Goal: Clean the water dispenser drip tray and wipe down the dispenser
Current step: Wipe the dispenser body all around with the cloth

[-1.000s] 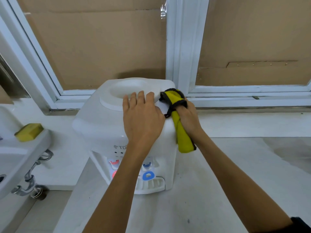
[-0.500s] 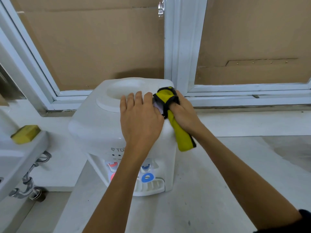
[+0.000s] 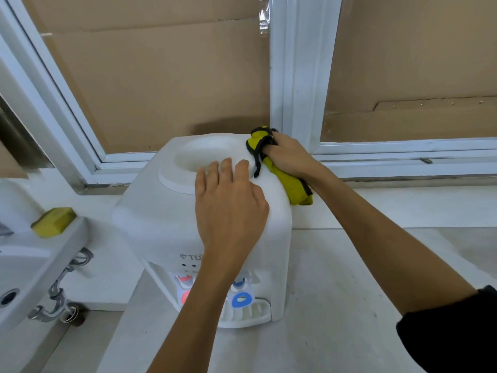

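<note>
1. The white water dispenser (image 3: 161, 219) stands on a pale counter (image 3: 336, 305), its back near the window frame (image 3: 295, 76); it has kept its place since the earlier frames.
2. The left hand (image 3: 228, 208) lies flat on the dispenser's top, as before. Its fingers are straight and close together, with the tips at the rim of the round bottle well (image 3: 207, 152).
3. The right hand (image 3: 289, 154) has moved from the dispenser's top front-right edge to its back right corner, just right of the well.
4. Its fingers are curled round a yellow cloth (image 3: 290, 184) with dark edging, bunching it against that corner; the cloth's loose end hangs down the dispenser's right side.
5. The drip tray (image 3: 247, 313) sits at the dispenser's front foot, below the red and blue taps, untouched by either hand.
6. Left of the dispenser, a yellow sponge (image 3: 53, 222) rests on the edge of a white sink (image 3: 35, 265).
7. Brown cardboard (image 3: 161, 76) fills the window behind the dispenser.
</note>
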